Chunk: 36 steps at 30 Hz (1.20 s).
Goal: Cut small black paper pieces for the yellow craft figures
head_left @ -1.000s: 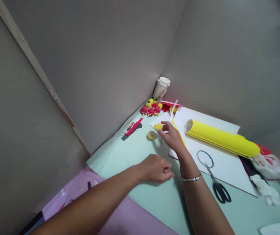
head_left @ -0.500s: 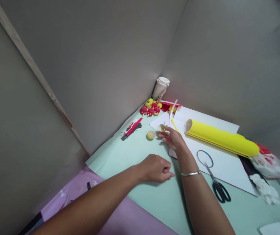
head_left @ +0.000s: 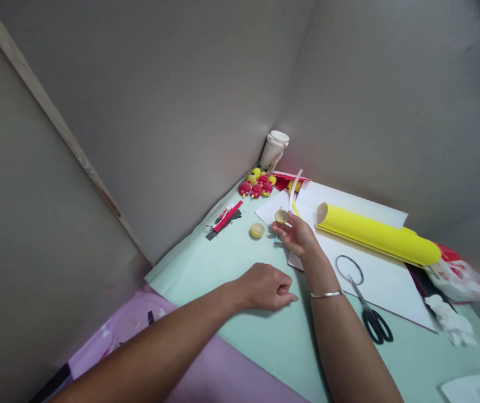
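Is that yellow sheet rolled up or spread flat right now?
Rolled up: the yellow sheet forms a tube, its hollow round end showing.

The small, round, cup-shaped yellow piece is pale cream inside; the small, shallow yellow dish shares that paler interior; the mint-green table covering is plain; the thick rolled yellow sheet is solid-coloured; the clustered round ornaments mix red and yellow; the black-handled scissors have grey blades; the soft white packet carries red print.
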Each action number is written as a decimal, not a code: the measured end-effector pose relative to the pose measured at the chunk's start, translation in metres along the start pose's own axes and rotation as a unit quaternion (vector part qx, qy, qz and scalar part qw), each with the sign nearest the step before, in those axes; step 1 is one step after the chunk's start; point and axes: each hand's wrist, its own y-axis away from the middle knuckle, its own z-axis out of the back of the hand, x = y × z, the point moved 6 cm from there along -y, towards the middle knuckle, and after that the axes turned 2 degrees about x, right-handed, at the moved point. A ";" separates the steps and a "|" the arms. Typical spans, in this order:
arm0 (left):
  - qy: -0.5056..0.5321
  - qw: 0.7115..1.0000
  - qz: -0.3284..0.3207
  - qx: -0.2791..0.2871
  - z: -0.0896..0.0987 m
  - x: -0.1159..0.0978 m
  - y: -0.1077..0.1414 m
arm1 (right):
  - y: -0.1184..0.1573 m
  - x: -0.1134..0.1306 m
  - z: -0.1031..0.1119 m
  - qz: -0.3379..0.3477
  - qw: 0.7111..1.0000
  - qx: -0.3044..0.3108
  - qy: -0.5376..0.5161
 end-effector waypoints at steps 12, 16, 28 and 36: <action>0.021 1.000 0.004 0.000 0.001 -0.001 0.000 | 0.001 -0.009 -0.005 -0.023 0.994 -0.030 0.098; 0.020 1.000 0.004 -0.001 0.000 0.000 0.000 | 0.001 -0.010 -0.006 -0.012 0.988 -0.040 0.146; 0.020 1.000 0.006 0.002 0.003 -0.003 0.000 | 0.004 -0.007 -0.011 0.044 0.968 -0.049 0.243; 0.014 1.000 0.008 0.002 0.000 0.001 0.000 | 0.022 0.033 -0.016 0.123 0.959 -0.100 0.236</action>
